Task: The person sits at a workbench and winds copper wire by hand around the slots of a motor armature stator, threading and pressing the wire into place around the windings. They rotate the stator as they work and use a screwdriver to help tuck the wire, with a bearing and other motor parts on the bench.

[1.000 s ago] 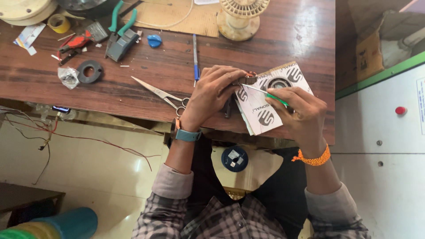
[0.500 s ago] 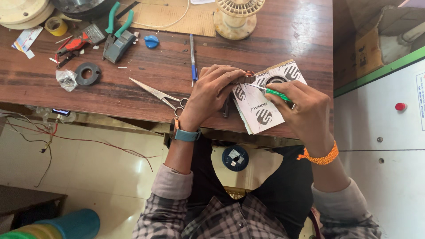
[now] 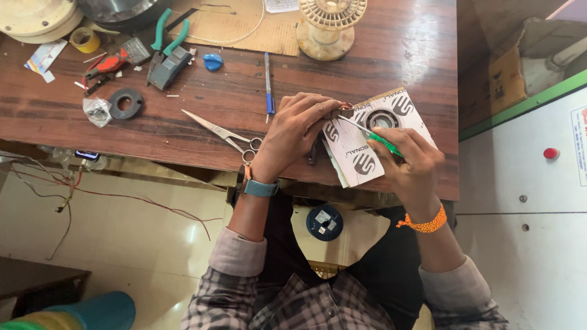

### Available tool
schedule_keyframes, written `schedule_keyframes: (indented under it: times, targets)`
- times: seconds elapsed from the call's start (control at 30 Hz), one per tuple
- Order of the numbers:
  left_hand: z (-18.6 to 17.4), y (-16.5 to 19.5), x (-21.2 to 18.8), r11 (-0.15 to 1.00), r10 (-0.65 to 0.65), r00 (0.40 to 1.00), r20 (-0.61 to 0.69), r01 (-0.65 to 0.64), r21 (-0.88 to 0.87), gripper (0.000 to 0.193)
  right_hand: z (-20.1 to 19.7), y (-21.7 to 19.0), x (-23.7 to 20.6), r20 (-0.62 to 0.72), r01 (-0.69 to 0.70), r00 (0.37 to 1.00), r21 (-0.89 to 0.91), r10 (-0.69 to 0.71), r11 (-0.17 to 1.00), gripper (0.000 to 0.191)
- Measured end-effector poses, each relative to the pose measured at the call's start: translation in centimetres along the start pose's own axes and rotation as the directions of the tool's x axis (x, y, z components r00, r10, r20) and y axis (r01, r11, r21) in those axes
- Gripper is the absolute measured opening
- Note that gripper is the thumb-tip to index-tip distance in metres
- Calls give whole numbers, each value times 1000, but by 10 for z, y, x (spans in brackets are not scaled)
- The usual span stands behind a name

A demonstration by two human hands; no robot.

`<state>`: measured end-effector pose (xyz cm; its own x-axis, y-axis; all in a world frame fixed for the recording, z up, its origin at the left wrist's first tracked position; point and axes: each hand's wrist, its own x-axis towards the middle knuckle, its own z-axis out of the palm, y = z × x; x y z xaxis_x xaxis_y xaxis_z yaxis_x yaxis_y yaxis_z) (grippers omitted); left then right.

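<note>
- Two hands work at the near edge of the brown wooden desk (image 3: pixel 397 55) — your left hand (image 3: pixel 293 131) is curled, fingertips pinching a small dark metal part (image 3: pixel 343 110).
- Your right hand (image 3: pixel 413 160) grips a slim green-handled screwdriver (image 3: pixel 374 135); since a second ago its tip has crept toward that part.
- Steel scissors (image 3: pixel 225 132) lie untouched beside your left wrist.

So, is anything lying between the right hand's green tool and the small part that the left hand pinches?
Nothing visible does. The green tool in the right hand runs over the printed card, and its tip reaches the small part at the left hand. The scissors lie off to the side.
</note>
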<state>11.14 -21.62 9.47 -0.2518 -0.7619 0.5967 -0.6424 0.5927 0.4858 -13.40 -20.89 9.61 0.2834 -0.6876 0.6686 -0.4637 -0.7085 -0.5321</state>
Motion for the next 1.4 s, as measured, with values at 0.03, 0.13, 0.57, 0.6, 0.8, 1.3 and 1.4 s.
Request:
schedule_keyframes:
  times: [0.03, 0.13, 0.57, 0.6, 0.8, 1.3, 1.4]
  targets:
    - [0, 1, 0, 1000, 3, 1000, 1, -3, 7, 35, 1, 1, -1, -11, 11, 1000, 3, -11, 1000, 23]
    - [-1, 1, 3, 1000, 11, 1000, -1, -11, 17, 36, 2, 2, -4, -37, 28, 999, 19, -28, 999, 23]
    - [-1, 6, 2, 1000, -9, 1000, 8, 9, 30, 37, 7, 17, -11, -68, 71, 995, -45, -74, 996, 20]
    - [-2, 6, 2, 999, -6, 1000, 11, 5, 34, 38, 6, 19, -11, -62, 68, 996, -54, -71, 996, 20]
    - [1, 8, 4, 999, -10, 1000, -12, 10, 41, 36, 5, 23, -5, -56, 11, 998, -4, -11, 1000, 21]
    - [-5, 6, 5, 1000, -10, 999, 34, 10, -1, 37, -28, -16, 53, 280, -249, 917, -153, 284, 956, 28]
    - [-4, 6, 5, 1000, -1, 1000, 25, 1, 9, 37, -33, -32, 60, 298, -219, 913, -220, 280, 951, 25]
